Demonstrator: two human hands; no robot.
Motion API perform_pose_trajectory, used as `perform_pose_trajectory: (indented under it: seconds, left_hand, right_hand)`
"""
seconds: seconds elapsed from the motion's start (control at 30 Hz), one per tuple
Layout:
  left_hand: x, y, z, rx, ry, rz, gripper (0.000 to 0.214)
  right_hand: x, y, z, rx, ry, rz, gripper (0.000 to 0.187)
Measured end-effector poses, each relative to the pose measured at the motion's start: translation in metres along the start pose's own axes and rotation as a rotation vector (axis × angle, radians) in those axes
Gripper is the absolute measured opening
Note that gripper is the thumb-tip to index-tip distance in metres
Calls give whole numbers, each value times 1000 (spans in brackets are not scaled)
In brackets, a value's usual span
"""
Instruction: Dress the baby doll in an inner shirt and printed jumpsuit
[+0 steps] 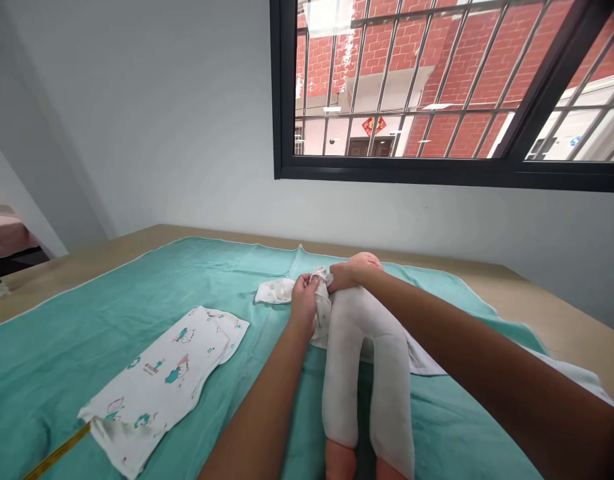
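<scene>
A baby doll [371,320] with a white cloth body lies on its back, feet toward me. Its head [365,258] shows only partly behind my right arm. White printed baby clothing [321,313] lies spread beneath the doll, one sleeve [275,291] reaching left. My left hand [305,300] pinches bunched cloth of that sleeve beside the doll. Close against the same cloth, my right hand [344,275] has its fingers curled; what they grip is hidden. The doll's arm on this side cannot be made out.
Folded white printed baby pants [171,380] lie at left, near a yellow measuring tape [57,455]. A green blanket [227,267] covers much of the wooden table [527,283]. Behind stand a wall and a barred window [411,80]. White cloth [571,370] lies at right.
</scene>
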State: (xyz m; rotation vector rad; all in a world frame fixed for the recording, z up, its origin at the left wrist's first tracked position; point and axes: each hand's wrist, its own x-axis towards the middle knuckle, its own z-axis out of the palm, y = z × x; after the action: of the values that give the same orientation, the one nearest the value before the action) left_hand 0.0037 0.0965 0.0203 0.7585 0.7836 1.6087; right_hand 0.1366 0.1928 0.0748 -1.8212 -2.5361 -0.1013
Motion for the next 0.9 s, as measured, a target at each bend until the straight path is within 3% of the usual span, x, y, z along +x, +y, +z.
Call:
perform_pose_trajectory:
  seconds: [0.1, 0.17, 0.5, 0.6, 0.7, 0.77, 0.9]
  left_hand:
    - [1, 3, 2, -62, 30, -8, 22]
    - [2, 4, 4, -153, 6, -41, 21]
    - [0, 20, 11, -113, -106, -72, 25]
    - [-1, 18, 8, -59, -102, -115, 24]
    - [-5, 20, 11, -29, -89, -119, 22]
    - [-9, 24, 18, 56, -89, -94, 20]
    - [-22, 31, 38, 327, -136, 43, 14]
  right_hand:
    - [-1, -3, -4, -19, -177, 52, 37]
    - [-2, -8, -6, -12, -217, 42, 31]
    - [-19, -17, -11, 105, -98, -85, 18]
    - [-38, -11, -12, 136, -8, -38, 23]
    - [-67, 3, -5, 218, 187, 16, 33]
    - [-89, 14, 6, 427, 373, 85, 34]
    - [-124, 34, 38, 806, 521, 276, 33]
